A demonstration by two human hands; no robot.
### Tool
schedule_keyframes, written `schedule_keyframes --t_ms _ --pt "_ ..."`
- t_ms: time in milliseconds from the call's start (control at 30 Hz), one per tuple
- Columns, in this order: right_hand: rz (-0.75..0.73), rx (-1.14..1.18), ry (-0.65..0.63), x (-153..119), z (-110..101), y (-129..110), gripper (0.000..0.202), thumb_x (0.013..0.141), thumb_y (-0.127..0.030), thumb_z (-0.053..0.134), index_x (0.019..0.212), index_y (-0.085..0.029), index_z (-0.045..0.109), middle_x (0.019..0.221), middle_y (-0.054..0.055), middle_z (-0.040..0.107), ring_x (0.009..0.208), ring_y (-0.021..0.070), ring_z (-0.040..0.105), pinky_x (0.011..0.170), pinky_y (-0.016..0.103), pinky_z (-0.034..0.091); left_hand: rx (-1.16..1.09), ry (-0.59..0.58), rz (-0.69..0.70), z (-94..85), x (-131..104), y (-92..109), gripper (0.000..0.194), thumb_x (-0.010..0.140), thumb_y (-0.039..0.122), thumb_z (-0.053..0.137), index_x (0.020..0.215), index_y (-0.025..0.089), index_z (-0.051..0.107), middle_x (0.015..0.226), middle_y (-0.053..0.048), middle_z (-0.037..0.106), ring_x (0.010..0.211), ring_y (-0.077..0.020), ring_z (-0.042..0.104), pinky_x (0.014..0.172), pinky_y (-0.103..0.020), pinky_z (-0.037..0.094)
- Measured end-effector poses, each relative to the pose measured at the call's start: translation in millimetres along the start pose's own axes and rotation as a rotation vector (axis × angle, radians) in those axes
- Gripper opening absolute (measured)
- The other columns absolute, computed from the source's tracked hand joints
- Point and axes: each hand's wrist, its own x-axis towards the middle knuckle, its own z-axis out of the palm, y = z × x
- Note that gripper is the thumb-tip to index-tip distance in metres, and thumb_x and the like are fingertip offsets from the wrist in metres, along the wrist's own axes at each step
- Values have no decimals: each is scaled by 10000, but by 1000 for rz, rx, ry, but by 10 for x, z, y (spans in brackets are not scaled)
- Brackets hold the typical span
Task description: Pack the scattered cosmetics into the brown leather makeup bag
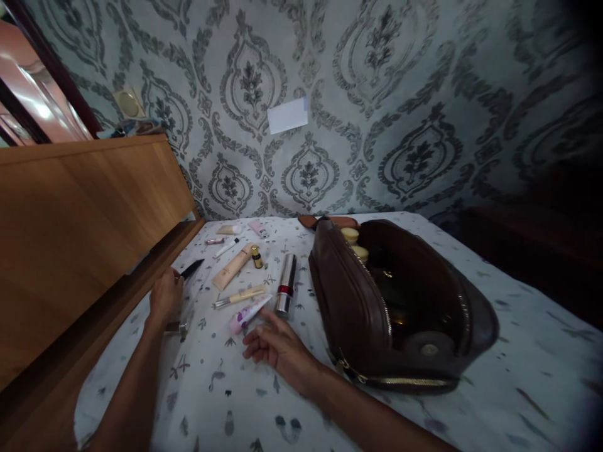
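At the left edge of the patterned cloth, my left hand (166, 294) is closed on a dark, slim, pointed item (192, 269). My right hand (277, 346) has its fingers apart and slightly curled, close beside a white and purple tube (249, 312). Above that tube lie a pale slim tube (241, 295), a beige tube (232, 266) and a small dark bottle with a gold cap (257, 257). A silver cylinder with a red band (286, 284) rests between the tubes and an open brown bag (348, 295), which holds items with yellow lids (349, 235).
Several small tubes, among them a pink one (257, 228) and a white one (226, 248), lie farther back. A brown item (343, 221) sits behind the bag. A wooden panel (89, 238) borders the left side, and a patterned wall (308, 172) the back.
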Motion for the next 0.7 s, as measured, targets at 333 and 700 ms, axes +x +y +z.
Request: schedule_keyframes --t_ms 333,700 --pt "-35 -3 -5 17 12 17 562 560 -546 848 809 -157 528 710 16 689 601 139 672 550 213 425 -690 44 70 -278 -165 1 380 654 505 633 839 183 556 762 -19 644 678 -191 664 629 -319 562" --pt "-62 226 55 35 7 -69 425 719 -472 797 888 -151 575 704 60 725 580 134 669 556 211 485 -954 -463 260 -378 -600 391 305 672 388 791 850 168 677 687 -10 673 658 -140 625 653 -248 506"
